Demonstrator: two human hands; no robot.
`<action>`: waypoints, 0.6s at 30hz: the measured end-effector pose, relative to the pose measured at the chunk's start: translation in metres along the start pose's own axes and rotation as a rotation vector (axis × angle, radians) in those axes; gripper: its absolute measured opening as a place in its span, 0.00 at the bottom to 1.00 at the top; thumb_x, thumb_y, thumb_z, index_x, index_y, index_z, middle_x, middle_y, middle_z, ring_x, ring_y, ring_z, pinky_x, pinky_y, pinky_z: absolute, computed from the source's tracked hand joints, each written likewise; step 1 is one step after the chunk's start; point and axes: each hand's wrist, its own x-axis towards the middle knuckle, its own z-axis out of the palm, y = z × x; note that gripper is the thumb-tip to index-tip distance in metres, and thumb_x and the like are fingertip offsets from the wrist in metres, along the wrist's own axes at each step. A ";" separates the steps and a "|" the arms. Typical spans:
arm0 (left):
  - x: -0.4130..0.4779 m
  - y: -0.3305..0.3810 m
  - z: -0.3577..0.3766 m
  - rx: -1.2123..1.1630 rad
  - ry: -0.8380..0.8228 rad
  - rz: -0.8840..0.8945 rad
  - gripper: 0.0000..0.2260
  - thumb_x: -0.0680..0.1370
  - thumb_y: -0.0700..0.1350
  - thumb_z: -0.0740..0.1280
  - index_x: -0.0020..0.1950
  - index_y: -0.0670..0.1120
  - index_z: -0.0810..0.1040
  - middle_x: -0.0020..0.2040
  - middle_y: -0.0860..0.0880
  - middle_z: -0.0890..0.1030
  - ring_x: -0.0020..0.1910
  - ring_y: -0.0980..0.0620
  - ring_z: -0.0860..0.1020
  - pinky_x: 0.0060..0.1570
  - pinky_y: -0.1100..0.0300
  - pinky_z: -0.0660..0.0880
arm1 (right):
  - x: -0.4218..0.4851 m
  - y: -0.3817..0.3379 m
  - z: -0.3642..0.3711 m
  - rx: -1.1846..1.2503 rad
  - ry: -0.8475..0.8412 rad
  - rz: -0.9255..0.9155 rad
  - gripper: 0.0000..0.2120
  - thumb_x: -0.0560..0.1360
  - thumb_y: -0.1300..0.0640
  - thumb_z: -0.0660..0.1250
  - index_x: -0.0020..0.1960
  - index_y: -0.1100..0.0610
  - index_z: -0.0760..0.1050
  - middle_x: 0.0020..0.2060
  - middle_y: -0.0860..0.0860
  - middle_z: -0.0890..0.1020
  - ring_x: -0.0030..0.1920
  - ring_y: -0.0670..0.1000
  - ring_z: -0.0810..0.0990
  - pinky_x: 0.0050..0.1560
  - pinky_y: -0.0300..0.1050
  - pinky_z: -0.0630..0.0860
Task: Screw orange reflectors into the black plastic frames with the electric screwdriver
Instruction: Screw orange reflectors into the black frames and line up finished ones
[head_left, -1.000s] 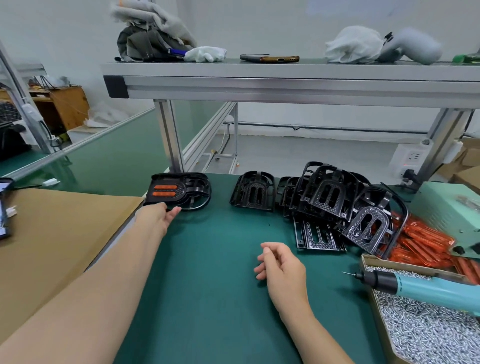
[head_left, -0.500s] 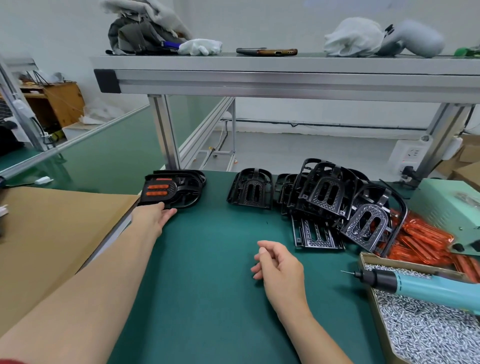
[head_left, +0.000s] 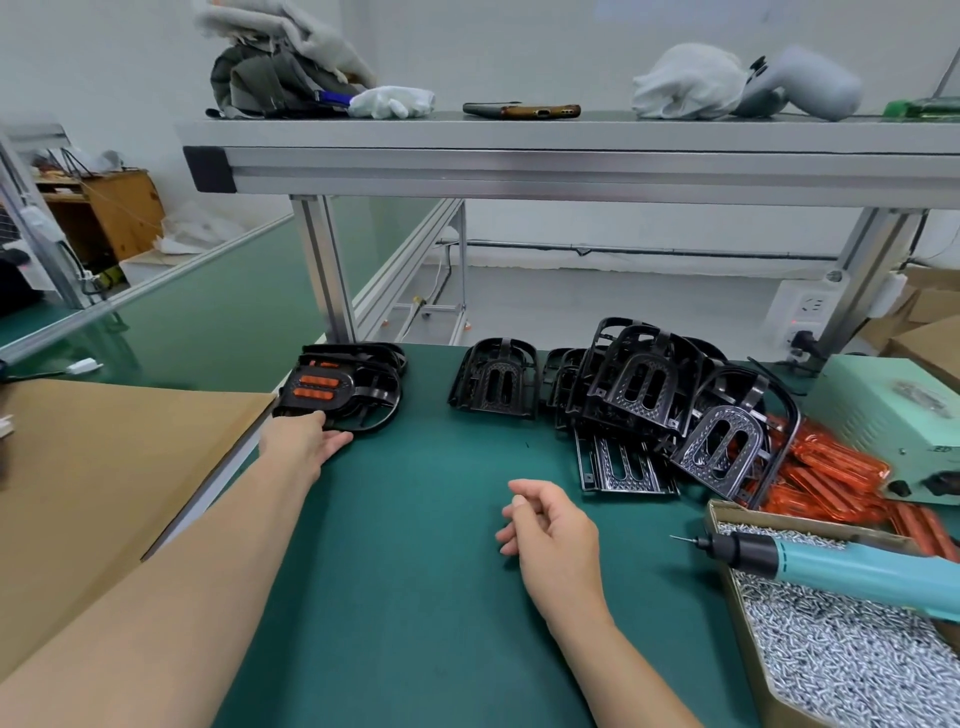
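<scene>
A black plastic frame fitted with orange reflectors (head_left: 318, 387) lies on top of another finished frame at the mat's far left. My left hand (head_left: 304, 441) reaches out to it, fingers fairly straight and touching its near edge. My right hand (head_left: 553, 530) rests on the green mat with loosely curled fingers and holds nothing. The teal electric screwdriver (head_left: 836, 564) lies across a cardboard box of screws (head_left: 724, 519) at the right, tip pointing left. Several bare black frames (head_left: 644, 389) are heaped at the back right, one (head_left: 493, 382) standing apart. Loose orange reflectors (head_left: 831, 483) lie behind the box.
A pale green power unit (head_left: 893, 415) stands at the far right. A brown cardboard sheet (head_left: 104, 467) covers the surface left of the mat. An aluminium shelf (head_left: 571, 161) spans overhead, with cloths and a phone on it; its post (head_left: 324, 270) rises behind the finished frames.
My left hand has moved forward a little until its fingers meet the near edge of the reflector frame. My right hand has stayed in place on the mat.
</scene>
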 end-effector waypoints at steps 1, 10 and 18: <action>-0.003 -0.003 -0.001 0.020 0.025 0.028 0.09 0.81 0.32 0.59 0.60 0.40 0.70 0.52 0.39 0.78 0.42 0.43 0.83 0.42 0.56 0.84 | 0.000 0.000 0.000 -0.001 0.000 0.000 0.10 0.80 0.65 0.62 0.52 0.54 0.80 0.41 0.55 0.84 0.31 0.45 0.81 0.34 0.36 0.76; -0.114 -0.073 -0.007 0.597 -0.187 0.477 0.04 0.78 0.38 0.67 0.50 0.44 0.74 0.37 0.45 0.84 0.37 0.50 0.85 0.53 0.53 0.79 | 0.002 0.007 0.003 -0.150 -0.003 -0.093 0.10 0.80 0.64 0.63 0.51 0.50 0.78 0.47 0.53 0.82 0.38 0.45 0.82 0.40 0.38 0.79; -0.170 -0.091 -0.019 0.863 -0.527 0.642 0.07 0.77 0.38 0.70 0.38 0.43 0.79 0.34 0.44 0.82 0.29 0.57 0.79 0.34 0.68 0.74 | 0.056 0.006 0.019 -0.926 -0.144 -0.298 0.20 0.81 0.63 0.55 0.73 0.63 0.66 0.81 0.55 0.46 0.79 0.56 0.53 0.77 0.49 0.57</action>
